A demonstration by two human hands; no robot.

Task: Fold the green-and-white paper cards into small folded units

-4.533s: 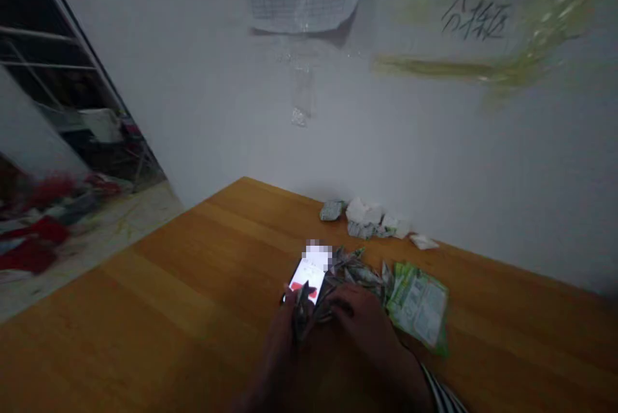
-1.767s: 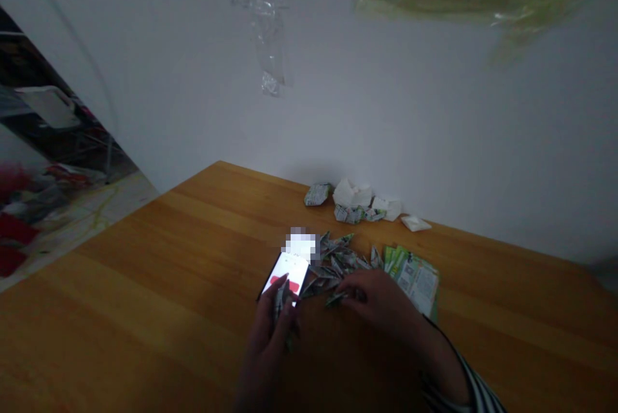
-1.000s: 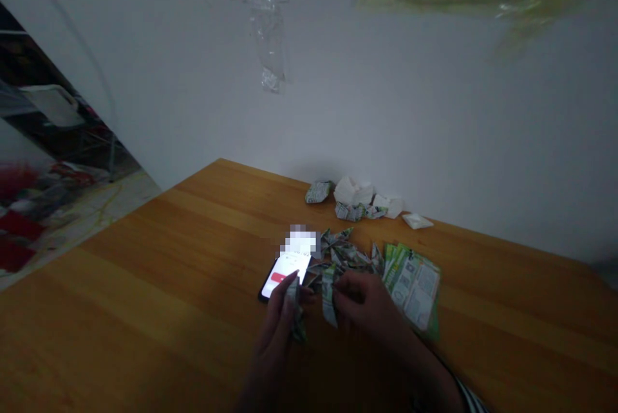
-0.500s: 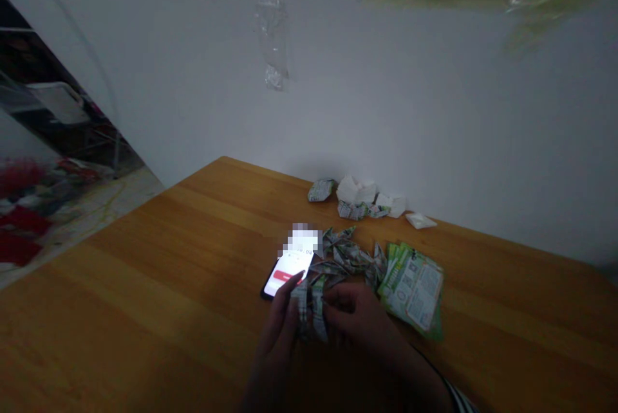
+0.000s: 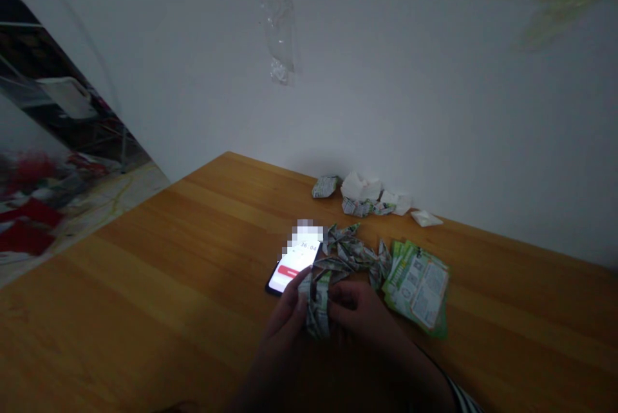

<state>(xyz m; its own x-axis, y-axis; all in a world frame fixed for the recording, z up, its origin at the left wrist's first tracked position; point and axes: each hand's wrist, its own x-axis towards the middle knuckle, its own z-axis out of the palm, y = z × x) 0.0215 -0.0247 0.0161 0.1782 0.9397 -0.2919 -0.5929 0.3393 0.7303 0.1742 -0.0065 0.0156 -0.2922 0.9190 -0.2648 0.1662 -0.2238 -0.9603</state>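
Note:
My left hand [image 5: 284, 316] and my right hand [image 5: 355, 313] meet at the front of the wooden table [image 5: 145, 284]. Between them they pinch a bundle of folded green-and-white printed paper [image 5: 317, 313]. Just past my left fingers lies a lit smartphone [image 5: 292, 269] showing a timer and a red button; its upper part is pixelated. A heap of similar folded paper units [image 5: 350, 253] touches my right knuckles' far side. To the right lies a stack of green printed paper sheets [image 5: 418, 287].
Along the far table edge sit a folded paper piece [image 5: 326, 186], white crumpled paper [image 5: 361, 186], and a small white square [image 5: 425, 219]. A white wall [image 5: 434, 110] rises behind, with clear plastic hanging on it. A mirror [image 5: 48, 143] stands at left.
My hands have come together, and the two folded pieces they held separately now form one bundle. The view has drifted slightly, moving the table contents to the right and up.

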